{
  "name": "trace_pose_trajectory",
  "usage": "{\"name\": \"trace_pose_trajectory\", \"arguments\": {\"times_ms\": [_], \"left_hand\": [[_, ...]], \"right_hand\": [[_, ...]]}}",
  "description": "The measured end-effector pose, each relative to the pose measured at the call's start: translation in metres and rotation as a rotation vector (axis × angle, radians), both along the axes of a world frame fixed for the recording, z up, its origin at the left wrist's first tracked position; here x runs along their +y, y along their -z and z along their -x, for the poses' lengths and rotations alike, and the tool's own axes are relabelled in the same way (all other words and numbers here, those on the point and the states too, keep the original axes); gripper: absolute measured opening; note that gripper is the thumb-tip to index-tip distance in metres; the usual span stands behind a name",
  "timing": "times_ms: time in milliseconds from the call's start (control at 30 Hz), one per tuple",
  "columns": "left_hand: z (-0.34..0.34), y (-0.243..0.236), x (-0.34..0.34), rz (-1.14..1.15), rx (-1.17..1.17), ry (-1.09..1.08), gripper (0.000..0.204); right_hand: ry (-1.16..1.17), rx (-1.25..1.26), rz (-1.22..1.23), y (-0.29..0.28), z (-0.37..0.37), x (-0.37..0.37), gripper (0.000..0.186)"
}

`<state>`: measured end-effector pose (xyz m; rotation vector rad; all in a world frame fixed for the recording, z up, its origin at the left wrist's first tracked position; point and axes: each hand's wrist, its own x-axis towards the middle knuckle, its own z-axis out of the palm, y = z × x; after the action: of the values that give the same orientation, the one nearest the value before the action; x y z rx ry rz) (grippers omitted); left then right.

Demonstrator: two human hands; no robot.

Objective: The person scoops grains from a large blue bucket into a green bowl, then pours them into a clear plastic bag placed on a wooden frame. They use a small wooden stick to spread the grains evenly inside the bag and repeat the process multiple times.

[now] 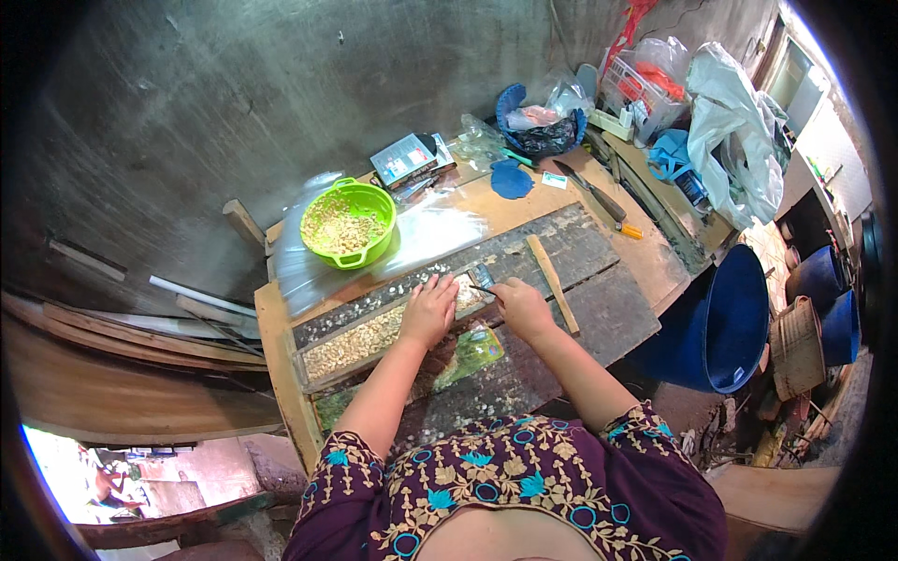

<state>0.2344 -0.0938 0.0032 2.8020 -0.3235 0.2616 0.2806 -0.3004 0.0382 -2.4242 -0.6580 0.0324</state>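
My left hand [428,310] lies with fingers outstretched across a long narrow tray [301,369] filled with pale, crumbly pieces [355,346]. My right hand [519,309] grips a flat, dark-bladed scraper [482,279] at the tray's right end, close to my left fingertips. The tray rests on dark, worn boards [608,318] scattered with white bits. A wooden stick [552,280] lies right of my right hand. Behind my hands, a green plastic bowl [363,254] holding similar pieces stands on clear plastic sheets [440,220].
A long knife [599,194] lies at the back right, near a blue basket [510,103] of bags and a heap of plastic sacks [720,140]. Blue tubs [730,318] stand right of the table. A plastic case [405,159] is by the wall. Another person [109,484] is visible far lower left.
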Motion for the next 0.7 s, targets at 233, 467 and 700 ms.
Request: {"name": "trace_pose_trajectory", "arguments": {"times_ms": [233,467,700], "left_hand": [[0.003,-0.002,-0.004,0.013,-0.009,-0.015,0.035],[0.0,-0.004,-0.019,-0.069,0.012,-0.005,0.043],[0.014,-0.018,-0.009,-0.024,0.017,-0.126,0.058]], "right_hand": [[-0.123,0.005,0.22,-0.011,-0.003,-0.002,0.022],[0.04,-0.168,-0.263,-0.013,-0.005,-0.024,0.017],[-0.014,-0.113,-0.258,-0.008,-0.001,-0.013,0.016]]}}
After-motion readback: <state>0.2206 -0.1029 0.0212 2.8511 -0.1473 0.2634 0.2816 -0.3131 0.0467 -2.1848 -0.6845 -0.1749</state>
